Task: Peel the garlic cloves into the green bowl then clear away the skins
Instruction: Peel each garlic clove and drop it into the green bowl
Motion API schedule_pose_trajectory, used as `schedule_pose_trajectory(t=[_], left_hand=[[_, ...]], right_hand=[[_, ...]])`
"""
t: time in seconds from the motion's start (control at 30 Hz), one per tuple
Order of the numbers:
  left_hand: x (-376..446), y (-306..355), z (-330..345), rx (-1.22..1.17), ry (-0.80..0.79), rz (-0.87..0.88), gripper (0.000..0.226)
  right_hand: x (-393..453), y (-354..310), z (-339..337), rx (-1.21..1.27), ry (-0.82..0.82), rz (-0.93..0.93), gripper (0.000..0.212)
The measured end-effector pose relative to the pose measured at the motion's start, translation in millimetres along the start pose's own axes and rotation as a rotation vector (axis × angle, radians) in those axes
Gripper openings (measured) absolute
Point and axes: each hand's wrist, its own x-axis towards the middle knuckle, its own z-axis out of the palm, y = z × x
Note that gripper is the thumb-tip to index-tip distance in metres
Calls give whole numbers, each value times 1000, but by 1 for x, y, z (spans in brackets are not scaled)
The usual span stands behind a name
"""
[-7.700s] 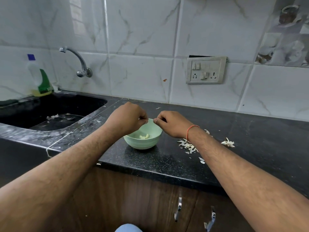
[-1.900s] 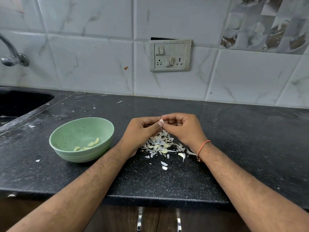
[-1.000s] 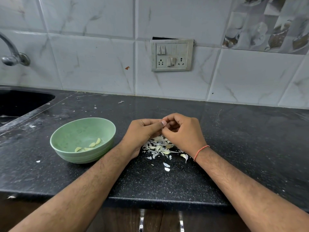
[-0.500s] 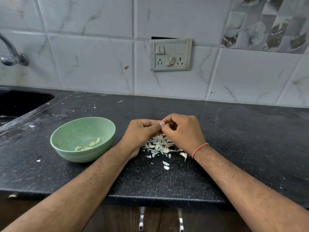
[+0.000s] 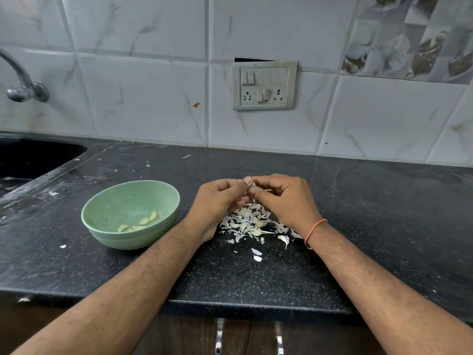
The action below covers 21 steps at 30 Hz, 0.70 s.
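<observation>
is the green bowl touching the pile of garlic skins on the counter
Apart. The head view shows the green bowl left of the left hand, whose wrist and bare dark counter separate it from the garlic skins.

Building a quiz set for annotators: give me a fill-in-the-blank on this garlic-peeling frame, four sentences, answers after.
1. The peeled cloves lie inside the ____ bowl.
2. The pile of skins lies on the counter to the ____ of the bowl.
3. Both the left hand and the right hand are held directly above the ____.
4. An orange thread band sits on the ____ wrist.

Missing words: green; right; skins; right
</observation>
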Motion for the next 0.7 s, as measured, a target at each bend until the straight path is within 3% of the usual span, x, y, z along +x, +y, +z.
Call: schedule_pose_trajectory(t=[0.17, 0.3, 0.5, 0.57, 0.63, 0.7], left_hand=[[-1, 0, 2, 52, -43, -7, 39], [-4, 3, 1, 28, -97, -52, 22], [-10, 7, 4, 87, -144, -46, 27], [-12, 4, 5, 273, -119, 65, 28], [-14, 0, 4, 720, -22, 373, 24], [-18, -2, 5, 961, 61, 643, 22]], right_hand=[[0, 1, -7, 4, -36, 12, 19], [0, -3, -20, 3, -124, 29, 21], [-8, -6, -27, 84, -125, 121, 21], [-9, -10, -30, 55, -128, 131, 16], [-5, -16, -37, -75, -186, 128, 11], [7, -20, -49, -319, -239, 107, 6]])
